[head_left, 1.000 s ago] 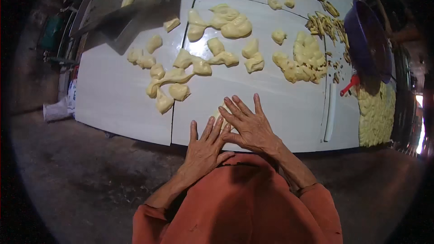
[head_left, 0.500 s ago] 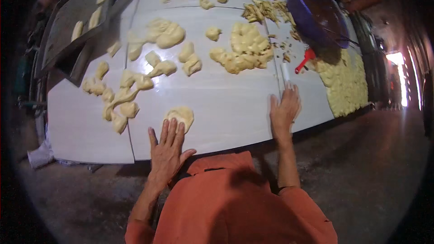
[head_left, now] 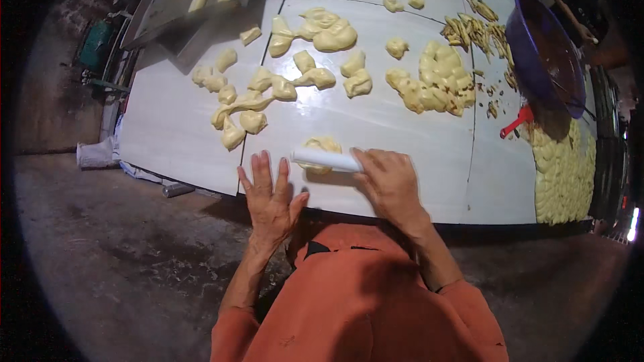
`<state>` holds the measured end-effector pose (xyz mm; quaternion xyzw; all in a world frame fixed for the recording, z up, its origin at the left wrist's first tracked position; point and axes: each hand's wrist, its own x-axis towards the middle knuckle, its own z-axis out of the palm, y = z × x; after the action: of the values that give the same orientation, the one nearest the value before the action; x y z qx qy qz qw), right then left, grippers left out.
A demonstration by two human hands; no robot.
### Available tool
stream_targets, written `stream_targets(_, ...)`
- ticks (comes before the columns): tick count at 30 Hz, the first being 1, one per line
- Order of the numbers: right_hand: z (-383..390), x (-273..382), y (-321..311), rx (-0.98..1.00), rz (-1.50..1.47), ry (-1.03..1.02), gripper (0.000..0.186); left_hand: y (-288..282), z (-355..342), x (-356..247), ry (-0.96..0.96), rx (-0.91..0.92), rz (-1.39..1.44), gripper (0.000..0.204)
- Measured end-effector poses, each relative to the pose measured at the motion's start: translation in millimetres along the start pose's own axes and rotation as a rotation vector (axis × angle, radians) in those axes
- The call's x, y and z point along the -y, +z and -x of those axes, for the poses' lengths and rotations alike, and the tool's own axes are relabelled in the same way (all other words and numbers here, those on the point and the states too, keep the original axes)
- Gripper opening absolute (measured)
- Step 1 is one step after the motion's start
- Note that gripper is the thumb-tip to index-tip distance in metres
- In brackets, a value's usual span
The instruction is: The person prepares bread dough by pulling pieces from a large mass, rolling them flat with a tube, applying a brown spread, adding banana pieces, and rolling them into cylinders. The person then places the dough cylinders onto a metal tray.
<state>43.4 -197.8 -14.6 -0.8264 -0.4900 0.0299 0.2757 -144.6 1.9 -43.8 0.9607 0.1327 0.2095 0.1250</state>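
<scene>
Right hand point(head_left: 389, 181): fingers curled over one end of a white rolling pin point(head_left: 327, 159) laid across a yellow dough piece point(head_left: 320, 151) near the front edge of the white table point(head_left: 376, 127). Left hand point(head_left: 270, 194): fingers spread flat, holding nothing, just beside the dough. Risk, as a judgement: one-ended pressure could tilt the pin, thinning the piece unevenly or pushing it toward the table's edge.

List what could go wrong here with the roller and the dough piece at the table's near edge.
The white roller lies over the dough piece under the right hand alone; the left hand rests flat beside it, so the roller may skew. Both sit close to the table edge, so dough could slide off. Soft dough may also stick to the roller.
</scene>
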Motion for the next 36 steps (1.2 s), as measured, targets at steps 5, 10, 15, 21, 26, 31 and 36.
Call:
stream_targets(5,-33.1,12.3,38.1,0.111,0.121,0.017,0.048,26.0,-31.4,9.9,-0.053,0.283,-0.154,0.063)
stream_targets(10,-72.0,-6.8,54.0,0.005,0.353,0.239,0.056,40.1,-94.9,26.2,-0.145,0.312,-0.136,0.058)
stream_targets(15,-122.7,-29.6,61.5,-0.230,0.454,0.333,0.057,68.5,-158.6,55.1,-0.078,0.121,-0.115,0.060)
stream_targets(21,-143.1,-54.4,34.8,-0.188,0.088,-0.142,0.057,90.8,-201.0,75.8,0.056,0.065,-0.040,0.072)
stream_targets(26,-94.7,-40.6,26.0,0.124,0.105,-0.048,0.053,64.4,-166.9,64.6,0.050,0.113,-0.042,0.080)
stream_targets(31,-82.6,-5.4,13.1,0.230,0.041,-0.088,0.050,49.2,-125.6,55.0,0.177,0.187,0.006,0.079)
stream_targets(36,-42.8,12.8,37.6,0.224,0.224,0.070,0.059,28.2,-81.2,36.1,0.059,0.394,-0.029,0.071)
